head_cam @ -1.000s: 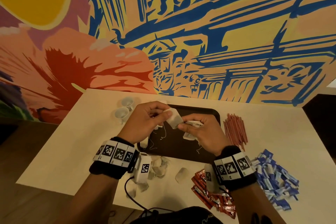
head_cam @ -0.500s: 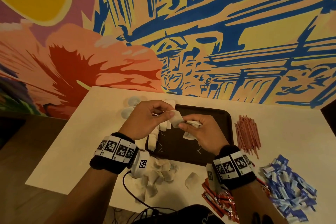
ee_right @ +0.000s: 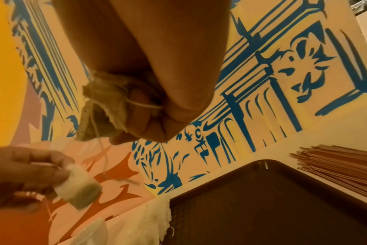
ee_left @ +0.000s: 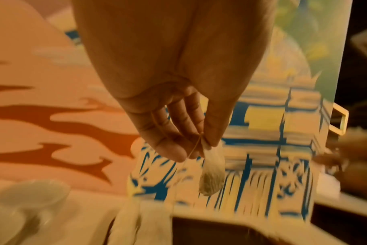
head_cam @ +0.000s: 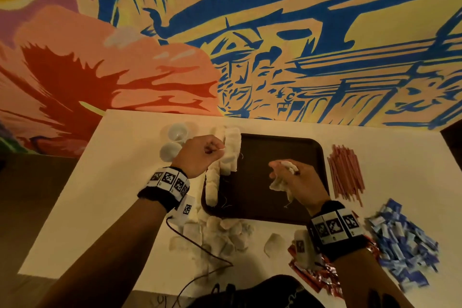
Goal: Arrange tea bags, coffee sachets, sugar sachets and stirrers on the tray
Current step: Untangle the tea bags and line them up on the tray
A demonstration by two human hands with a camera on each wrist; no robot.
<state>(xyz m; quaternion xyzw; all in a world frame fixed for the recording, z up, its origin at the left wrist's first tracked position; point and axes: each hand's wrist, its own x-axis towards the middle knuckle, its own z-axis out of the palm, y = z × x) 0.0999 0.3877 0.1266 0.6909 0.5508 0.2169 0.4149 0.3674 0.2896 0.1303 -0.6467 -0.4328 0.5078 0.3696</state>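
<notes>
A dark tray (head_cam: 272,197) lies on the pale table, with a row of white tea bags (head_cam: 225,162) lined along its left edge. My left hand (head_cam: 202,155) hovers over the far end of that row and pinches one tea bag (ee_left: 211,174) between thumb and fingers. My right hand (head_cam: 295,177) is over the tray's middle and grips a bunch of tea bags (ee_right: 100,112) with loose strings. Red stirrers (head_cam: 346,172) lie right of the tray. Blue sugar sachets (head_cam: 402,240) and red coffee sachets (head_cam: 322,275) sit at the near right.
Loose tea bags (head_cam: 222,232) are heaped on the table in front of the tray. Two small white cups (head_cam: 175,140) stand left of the tray's far corner. A painted wall rises behind the table. A black cable (head_cam: 200,247) trails over the near edge.
My hands have parted. The left hand carried one tea bag left and away to the row's far end. The right hand stayed over the tray with its bunch.
</notes>
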